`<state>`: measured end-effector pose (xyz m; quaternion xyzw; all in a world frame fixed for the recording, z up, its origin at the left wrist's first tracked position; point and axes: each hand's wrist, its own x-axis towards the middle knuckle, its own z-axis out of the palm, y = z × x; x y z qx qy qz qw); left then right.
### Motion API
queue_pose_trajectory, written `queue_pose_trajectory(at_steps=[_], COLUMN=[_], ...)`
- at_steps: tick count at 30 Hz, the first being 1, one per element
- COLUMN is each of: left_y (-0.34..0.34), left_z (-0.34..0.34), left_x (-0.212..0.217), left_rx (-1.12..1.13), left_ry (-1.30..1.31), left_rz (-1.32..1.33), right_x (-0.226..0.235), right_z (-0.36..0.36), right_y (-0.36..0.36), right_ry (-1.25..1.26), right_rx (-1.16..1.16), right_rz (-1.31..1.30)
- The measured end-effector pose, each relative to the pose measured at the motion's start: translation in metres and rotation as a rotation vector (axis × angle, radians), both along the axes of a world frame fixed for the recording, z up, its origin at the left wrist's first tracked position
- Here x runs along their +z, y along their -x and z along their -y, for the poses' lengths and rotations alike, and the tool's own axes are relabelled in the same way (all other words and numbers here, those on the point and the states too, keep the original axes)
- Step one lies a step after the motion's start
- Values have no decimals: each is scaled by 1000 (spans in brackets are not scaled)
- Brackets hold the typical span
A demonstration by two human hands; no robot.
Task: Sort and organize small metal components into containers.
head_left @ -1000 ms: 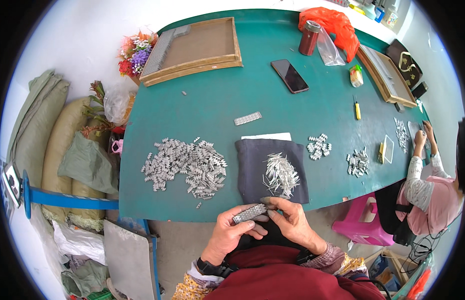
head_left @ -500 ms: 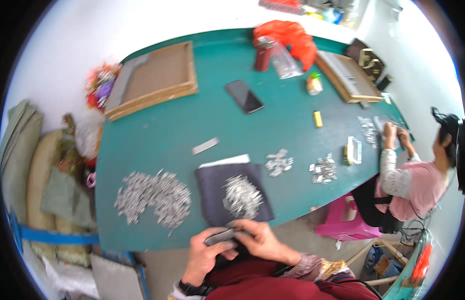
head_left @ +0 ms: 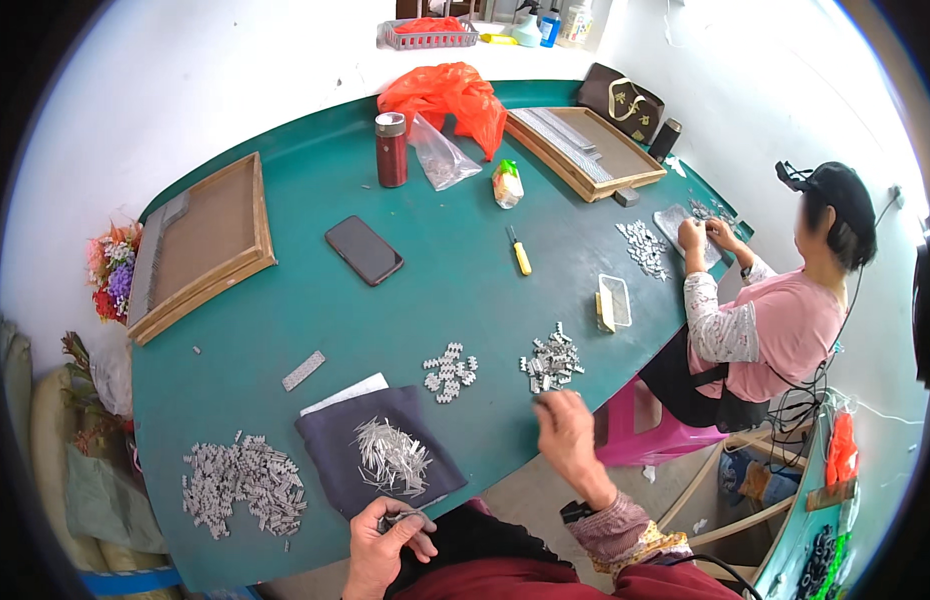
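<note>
My left hand (head_left: 383,550) is closed round a small grey metal piece (head_left: 407,519) at the table's near edge. Most of that piece is hidden by the fingers. Farther right, my right hand (head_left: 570,440) hangs over the table edge with its fingers bent together; what they hold, if anything, is hidden. Just beyond it lies a small pile of toothed grey metal pieces (head_left: 552,362). Thin silvery pins (head_left: 393,455) are heaped on a folded dark cloth (head_left: 330,450) near my left hand. A larger pile of toothed grey pieces (head_left: 243,485) spreads to the left.
More toothed pieces (head_left: 450,373) and a flat grey strip (head_left: 304,370) lie mid-table. Beyond are a phone (head_left: 364,250), yellow-handled screwdriver (head_left: 519,251), red flask (head_left: 391,155) and wooden trays (head_left: 265,225). A clear plastic box (head_left: 614,302) stands right, near a seated co-worker (head_left: 775,320) handling small parts.
My right hand has left my left hand and moved right, toward the small pile. The left still grips its grey piece. The whole view has shifted.
</note>
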<state>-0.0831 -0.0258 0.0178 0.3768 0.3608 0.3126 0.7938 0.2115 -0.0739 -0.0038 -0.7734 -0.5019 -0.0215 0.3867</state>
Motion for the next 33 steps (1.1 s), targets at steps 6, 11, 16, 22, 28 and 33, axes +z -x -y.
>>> queue_pose_trajectory(at_steps=[6,11,16,22,28,33], left_y=[-10,-16,-18,-19,-19,-18], left_z=[-1,-1,-2,-3,-3,-4], left_x=[2,-1,-6,-9,-11,-12], left_rx=[-96,-119,-107,-114,-93,-77], left_ry=[-8,-20,-12,-9,-15,-28], left_rz=[-93,-99,-98,-77,-75,-72], right_x=[-6,3,-1,1,1,4], right_z=[-16,-51,-59,-59,-48,-37], right_y=[-36,-45,-43,-39,-27,-23], right_ry=[37,100,167,202,143,35], right_rx=[-66,80,129,227,349,395], right_rz=[205,327,363,348,466,393])
